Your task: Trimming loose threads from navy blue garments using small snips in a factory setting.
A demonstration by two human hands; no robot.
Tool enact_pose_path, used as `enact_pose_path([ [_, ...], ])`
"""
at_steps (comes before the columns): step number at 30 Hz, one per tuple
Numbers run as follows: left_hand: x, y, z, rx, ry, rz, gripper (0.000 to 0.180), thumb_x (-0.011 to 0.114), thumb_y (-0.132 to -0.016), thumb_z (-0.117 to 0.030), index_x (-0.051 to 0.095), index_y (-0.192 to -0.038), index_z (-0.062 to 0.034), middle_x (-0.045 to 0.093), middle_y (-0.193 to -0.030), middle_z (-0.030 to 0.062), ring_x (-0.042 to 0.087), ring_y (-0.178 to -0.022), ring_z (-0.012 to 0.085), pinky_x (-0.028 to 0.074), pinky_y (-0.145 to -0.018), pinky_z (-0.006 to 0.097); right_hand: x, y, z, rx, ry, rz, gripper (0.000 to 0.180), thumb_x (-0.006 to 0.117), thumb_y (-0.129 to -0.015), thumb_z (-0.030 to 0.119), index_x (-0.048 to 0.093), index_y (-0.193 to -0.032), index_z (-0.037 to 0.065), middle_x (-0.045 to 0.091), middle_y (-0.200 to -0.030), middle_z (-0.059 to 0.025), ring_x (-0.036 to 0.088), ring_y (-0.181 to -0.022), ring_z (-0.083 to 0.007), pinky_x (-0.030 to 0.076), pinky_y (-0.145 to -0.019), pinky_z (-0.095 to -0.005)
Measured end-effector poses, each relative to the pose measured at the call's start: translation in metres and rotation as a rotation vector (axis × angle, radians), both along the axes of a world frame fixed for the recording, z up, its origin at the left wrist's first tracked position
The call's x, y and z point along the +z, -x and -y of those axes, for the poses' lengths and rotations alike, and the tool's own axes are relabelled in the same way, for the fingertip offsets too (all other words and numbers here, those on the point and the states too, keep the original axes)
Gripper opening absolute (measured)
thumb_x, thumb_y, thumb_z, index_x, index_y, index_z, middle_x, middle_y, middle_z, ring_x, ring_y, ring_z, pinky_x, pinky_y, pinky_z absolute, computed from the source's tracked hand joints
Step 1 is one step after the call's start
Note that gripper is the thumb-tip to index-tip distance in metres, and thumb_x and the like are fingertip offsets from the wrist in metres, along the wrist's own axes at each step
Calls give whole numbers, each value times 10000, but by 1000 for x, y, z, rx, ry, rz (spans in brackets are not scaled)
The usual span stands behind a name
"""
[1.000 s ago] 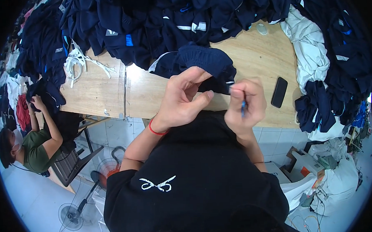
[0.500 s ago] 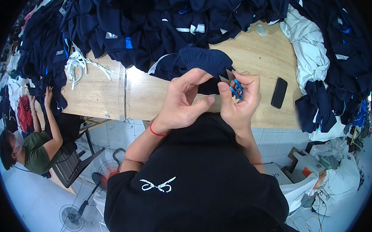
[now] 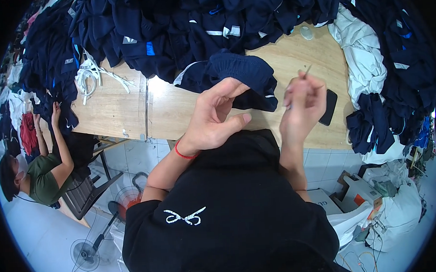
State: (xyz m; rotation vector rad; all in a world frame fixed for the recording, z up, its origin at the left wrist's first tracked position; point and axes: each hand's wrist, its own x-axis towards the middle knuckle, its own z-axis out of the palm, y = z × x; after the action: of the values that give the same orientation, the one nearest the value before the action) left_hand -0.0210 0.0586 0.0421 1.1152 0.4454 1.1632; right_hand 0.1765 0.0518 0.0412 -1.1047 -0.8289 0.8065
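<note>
Looking at the navy garment, it's just past the nearer left hand, long side roughly left to right; can't tell if hidden fingertips pinch it, thumb's spread off. The right hand sits farther right, closed round a blurry thin-tipped tool

Across a pale, flat wooden table: heaped with crumpled navy cloth garments, strewn with tangled white cords, set with a black rectangular phone.
</note>
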Motion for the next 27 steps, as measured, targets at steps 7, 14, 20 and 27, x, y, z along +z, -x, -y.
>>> enact_pose_path([
  [7, -84, 36, 27, 36, 621, 211, 431, 663, -1011, -72, 584, -1410, 70, 679, -1354, 130, 631, -1255, 177, 447, -1096, 309, -32, -81, 8, 104, 400, 113, 135, 732, -1017, 142, 686, -1024, 15, 669, -840, -14, 507, -681, -22, 356, -571, -198],
  [14, -104, 81, 29, 837, 165, -977, 194, 677, -1046, -148, 787, -1037, 10, 781, -859, 113, 740, -771, 168, 572, -760, 310, -53, -79, 21, 140, 580, 466, 141, 725, -997, 72, 740, -1091, -33, 706, -879, -27, 653, -809, -108, 508, -771, -271],
  [20, -77, 53, -8, 543, -314, -1196, 609, 889, -837, -234, 647, -1373, -73, 607, -1416, 196, 574, -1303, 414, 501, -1043, 438, -112, -30, -13, 309, 478, 654, 368, 828, -905, 177, 717, -1182, -38, 780, -959, -137, 744, -832, -232, 565, -773, -344],
  [27, -130, 98, -3, 980, 166, -732, 241, 692, -1048, -164, 703, -1234, -11, 756, -1126, 135, 727, -1029, 176, 575, -819, 325, -104, -31, 2, 309, 609, 839, 295, 827, -847, 130, 743, -1112, 32, 771, -932, -179, 751, -864, -373, 588, -786, -433],
])
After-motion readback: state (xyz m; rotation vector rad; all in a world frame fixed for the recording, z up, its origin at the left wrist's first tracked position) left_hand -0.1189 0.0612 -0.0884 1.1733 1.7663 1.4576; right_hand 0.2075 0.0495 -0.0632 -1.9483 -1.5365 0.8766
